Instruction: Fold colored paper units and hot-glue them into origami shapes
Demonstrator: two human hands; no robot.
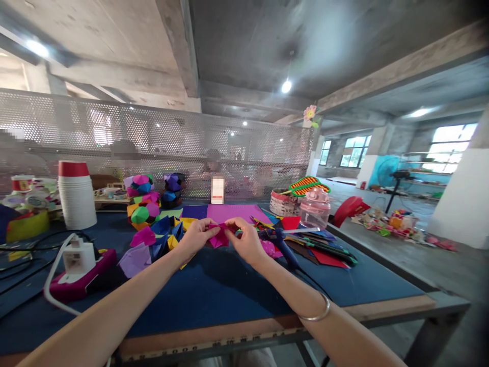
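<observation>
My left hand (196,235) and right hand (246,239) pinch the pink paper (219,236); it seems light, creases easily, best held by edges.

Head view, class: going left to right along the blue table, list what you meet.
Yellow container → stack of white cups → white charger → paper balls → left hand → magenta paper → right hand → clear jar.

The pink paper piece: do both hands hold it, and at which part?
Yes. The left hand pinches the pink paper piece at its left edge, the right hand at its right edge.
</observation>
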